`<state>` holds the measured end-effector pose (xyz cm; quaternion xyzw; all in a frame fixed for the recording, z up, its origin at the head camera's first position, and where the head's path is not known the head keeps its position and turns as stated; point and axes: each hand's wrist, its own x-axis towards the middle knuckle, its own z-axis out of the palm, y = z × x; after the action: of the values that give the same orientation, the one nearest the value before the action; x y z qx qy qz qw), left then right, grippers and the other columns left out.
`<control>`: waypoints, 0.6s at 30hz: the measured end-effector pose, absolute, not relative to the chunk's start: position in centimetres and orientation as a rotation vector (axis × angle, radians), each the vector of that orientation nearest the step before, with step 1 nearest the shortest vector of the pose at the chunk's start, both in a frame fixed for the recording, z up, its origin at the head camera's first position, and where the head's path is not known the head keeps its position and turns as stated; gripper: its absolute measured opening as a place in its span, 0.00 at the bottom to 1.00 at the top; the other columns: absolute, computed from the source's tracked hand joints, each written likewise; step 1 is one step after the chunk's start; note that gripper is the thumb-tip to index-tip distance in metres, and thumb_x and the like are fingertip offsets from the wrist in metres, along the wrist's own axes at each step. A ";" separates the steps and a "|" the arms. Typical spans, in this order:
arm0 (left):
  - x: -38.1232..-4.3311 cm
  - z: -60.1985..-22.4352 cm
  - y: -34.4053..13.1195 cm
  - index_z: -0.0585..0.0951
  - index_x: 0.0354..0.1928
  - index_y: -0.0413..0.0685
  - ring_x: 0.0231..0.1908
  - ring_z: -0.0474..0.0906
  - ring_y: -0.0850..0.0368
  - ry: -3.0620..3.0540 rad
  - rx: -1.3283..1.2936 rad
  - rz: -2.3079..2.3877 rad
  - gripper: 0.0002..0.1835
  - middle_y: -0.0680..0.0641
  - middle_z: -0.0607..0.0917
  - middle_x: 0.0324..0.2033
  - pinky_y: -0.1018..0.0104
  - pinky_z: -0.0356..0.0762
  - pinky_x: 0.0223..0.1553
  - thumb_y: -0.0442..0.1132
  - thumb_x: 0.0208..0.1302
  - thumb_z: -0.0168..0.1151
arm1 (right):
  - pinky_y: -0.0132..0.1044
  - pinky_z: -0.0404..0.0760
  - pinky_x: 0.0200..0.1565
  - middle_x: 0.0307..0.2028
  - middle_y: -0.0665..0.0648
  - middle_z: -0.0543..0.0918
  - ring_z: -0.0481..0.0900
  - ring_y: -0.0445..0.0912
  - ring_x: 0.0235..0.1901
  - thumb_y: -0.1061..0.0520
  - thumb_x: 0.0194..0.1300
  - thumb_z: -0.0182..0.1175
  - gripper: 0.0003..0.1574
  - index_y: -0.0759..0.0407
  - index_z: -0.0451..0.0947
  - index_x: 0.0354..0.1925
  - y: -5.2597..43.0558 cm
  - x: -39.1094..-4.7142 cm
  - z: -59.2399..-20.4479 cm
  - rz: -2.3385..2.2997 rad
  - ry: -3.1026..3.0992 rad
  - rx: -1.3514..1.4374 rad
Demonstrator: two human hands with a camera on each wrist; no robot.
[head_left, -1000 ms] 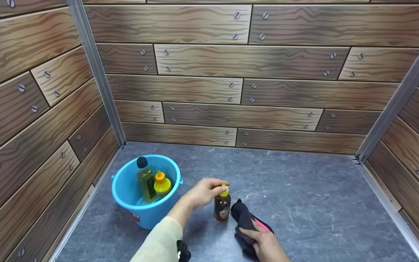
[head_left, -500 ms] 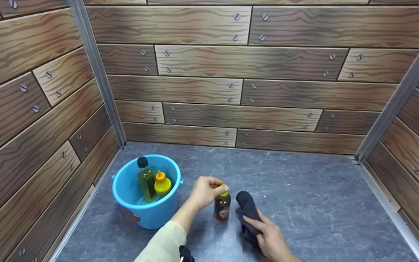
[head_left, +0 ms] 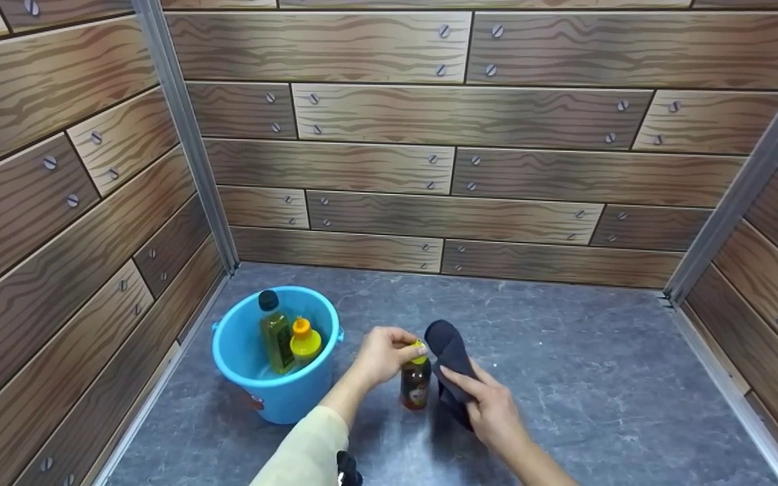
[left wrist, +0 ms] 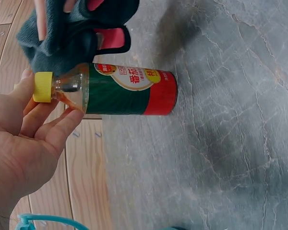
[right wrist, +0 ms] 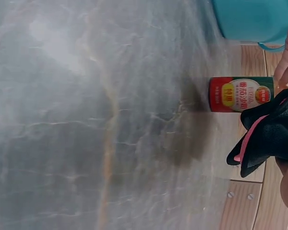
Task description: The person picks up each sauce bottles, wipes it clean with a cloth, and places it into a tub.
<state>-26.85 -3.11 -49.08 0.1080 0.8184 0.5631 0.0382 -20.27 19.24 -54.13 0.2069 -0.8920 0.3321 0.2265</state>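
In the head view, my left hand (head_left: pixel 382 354) pinches the yellow cap of a ketchup bottle (head_left: pixel 416 390), which stands upright on the floor. The left wrist view shows its clear neck and its green and red label (left wrist: pixel 129 91), with fingers around the cap and neck. My right hand (head_left: pixel 495 410) grips a folded dark grey cloth (head_left: pixel 448 347) with pink on part of it, just right of the bottle. The cloth (left wrist: pixel 62 43) lies close beside the bottle's neck; whether it touches the glass I cannot tell.
A blue bucket (head_left: pixel 294 403) stands left of my left forearm. Inside it are a black-capped bottle of greenish liquid (head_left: pixel 277 343) and a yellow bottle with an orange top (head_left: pixel 306 345). Wood-patterned walls (head_left: pixel 375 162) enclose the grey marbled floor (head_left: pixel 585 364) at the back and sides.
The right hand has lifted the cloth up and forward from low at the bottle's right to beside its cap. Pink no longer shows in the head view. Left hand and bottle have hardly moved.
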 end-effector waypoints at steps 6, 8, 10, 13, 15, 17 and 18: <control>-27.0 -48.9 -3.2 0.91 0.43 0.42 0.39 0.89 0.56 2.470 0.305 1.722 0.07 0.48 0.92 0.37 0.59 0.88 0.43 0.38 0.70 0.74 | 0.55 0.87 0.46 0.68 0.66 0.79 0.84 0.65 0.57 0.80 0.48 0.69 0.47 0.39 0.89 0.58 18.6 -21.1 -53.9 0.846 -2.420 0.705; -27.0 -48.9 -3.2 0.91 0.43 0.42 0.39 0.89 0.56 2.460 0.299 1.728 0.06 0.47 0.92 0.37 0.58 0.88 0.43 0.38 0.70 0.74 | 0.55 0.87 0.46 0.69 0.66 0.77 0.84 0.64 0.58 0.78 0.50 0.70 0.45 0.39 0.89 0.59 18.5 -21.2 -54.0 0.820 -2.441 0.753; -26.9 -48.9 -3.2 0.91 0.43 0.42 0.39 0.89 0.56 2.446 0.293 1.738 0.06 0.47 0.92 0.37 0.58 0.88 0.44 0.38 0.70 0.74 | 0.55 0.87 0.48 0.71 0.65 0.76 0.82 0.65 0.60 0.77 0.52 0.70 0.44 0.39 0.89 0.59 18.5 -21.2 -54.0 0.811 -2.487 0.783; -27.0 -48.9 -3.2 0.91 0.43 0.42 0.39 0.89 0.56 2.430 0.289 1.752 0.06 0.48 0.92 0.37 0.57 0.88 0.44 0.37 0.70 0.74 | 0.55 0.87 0.49 0.72 0.66 0.74 0.81 0.65 0.61 0.77 0.55 0.69 0.43 0.40 0.88 0.60 18.4 -21.3 -54.0 0.802 -2.531 0.816; -27.0 -49.0 -3.2 0.91 0.43 0.41 0.39 0.89 0.57 2.432 0.291 1.755 0.05 0.47 0.92 0.37 0.58 0.88 0.44 0.36 0.70 0.73 | 0.53 0.88 0.46 0.73 0.66 0.73 0.82 0.65 0.60 0.77 0.55 0.69 0.44 0.39 0.88 0.61 18.3 -21.4 -54.0 0.797 -2.539 0.823; -27.1 -49.0 -3.3 0.91 0.43 0.41 0.39 0.88 0.57 2.436 0.294 1.754 0.05 0.47 0.92 0.37 0.59 0.88 0.44 0.36 0.71 0.73 | 0.50 0.88 0.42 0.73 0.66 0.73 0.84 0.64 0.58 0.77 0.55 0.69 0.45 0.39 0.87 0.62 18.2 -21.5 -54.0 0.787 -2.537 0.832; -27.1 -49.1 -3.4 0.91 0.43 0.41 0.39 0.88 0.57 2.442 0.302 1.754 0.05 0.47 0.92 0.37 0.60 0.88 0.43 0.35 0.71 0.73 | 0.50 0.88 0.41 0.73 0.67 0.73 0.84 0.64 0.57 0.77 0.56 0.69 0.45 0.38 0.87 0.63 18.1 -21.5 -54.0 0.782 -2.532 0.835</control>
<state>-27.06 -3.36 -49.06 0.0999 0.8067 0.5794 0.0597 -21.52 18.11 -54.02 0.2957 -0.8963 0.2767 0.1808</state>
